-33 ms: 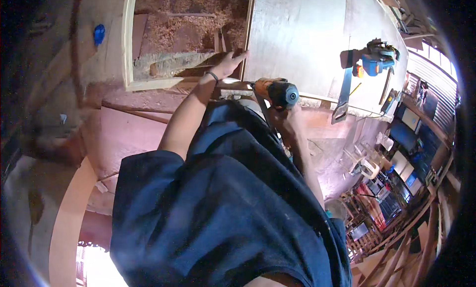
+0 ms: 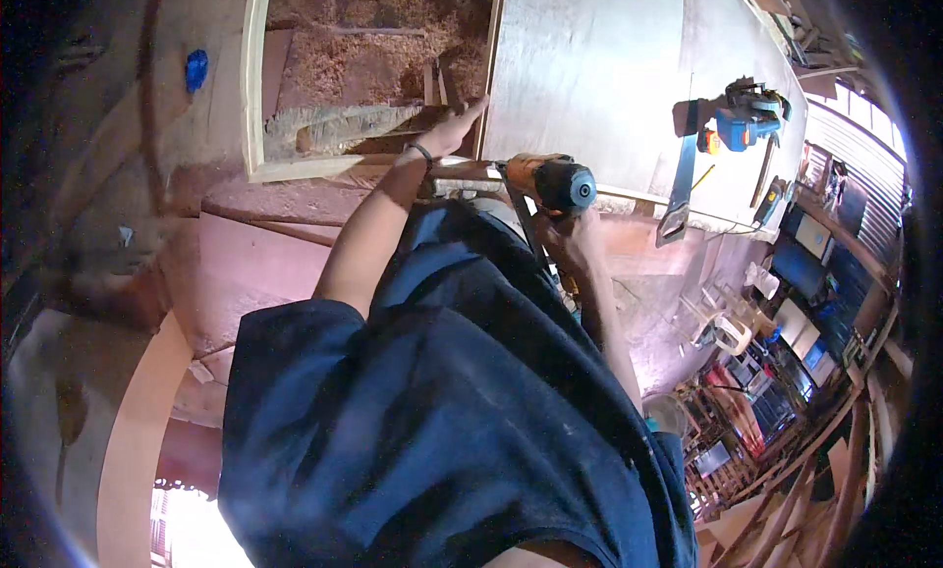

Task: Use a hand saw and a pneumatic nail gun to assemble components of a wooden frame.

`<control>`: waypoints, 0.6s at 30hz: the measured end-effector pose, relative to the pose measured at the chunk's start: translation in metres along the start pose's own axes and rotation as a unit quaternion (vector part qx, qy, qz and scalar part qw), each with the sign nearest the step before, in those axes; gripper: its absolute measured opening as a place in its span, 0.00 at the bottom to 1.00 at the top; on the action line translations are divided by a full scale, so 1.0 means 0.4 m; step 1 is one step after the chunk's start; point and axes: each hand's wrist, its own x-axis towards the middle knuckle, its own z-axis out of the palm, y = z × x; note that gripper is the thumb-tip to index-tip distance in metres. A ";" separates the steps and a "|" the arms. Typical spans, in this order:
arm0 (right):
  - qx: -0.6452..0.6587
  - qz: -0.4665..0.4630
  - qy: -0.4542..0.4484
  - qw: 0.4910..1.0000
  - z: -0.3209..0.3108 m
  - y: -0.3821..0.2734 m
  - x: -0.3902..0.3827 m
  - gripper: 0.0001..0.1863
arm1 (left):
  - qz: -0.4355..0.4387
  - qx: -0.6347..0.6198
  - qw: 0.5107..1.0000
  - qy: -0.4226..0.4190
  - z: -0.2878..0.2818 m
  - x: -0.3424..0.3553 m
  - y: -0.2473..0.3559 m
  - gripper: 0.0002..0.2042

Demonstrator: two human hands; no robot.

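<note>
My right hand (image 2: pixel 572 236) is wrapped round the handle of an orange and black power drill (image 2: pixel 542 180). The drill lies level, its nose pointing left at the front end of a wooden strip and its round back end facing right. My left hand (image 2: pixel 452 133) has its fingers stretched out against the dark edge of that strip, part of a wooden frame (image 2: pixel 251 87), left of the drill. A dark band circles the left wrist. What the drill's tip touches is too small to make out.
A large pale board (image 2: pixel 589 67) lies to the right of the frame. On it rest a hand saw (image 2: pixel 685 170), a blue cordless power tool (image 2: pixel 748 121) and a smaller tool (image 2: pixel 773 203). Wood shavings (image 2: pixel 363 62) show inside the frame. Clutter fills the right side.
The drill has shifted very slightly to the right. Both hands keep nearly the same place.
</note>
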 end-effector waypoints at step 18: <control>-0.106 -0.046 0.063 0.991 0.088 0.145 0.344 0.11 | -0.273 -0.066 0.956 0.085 -0.030 -0.087 0.139 0.44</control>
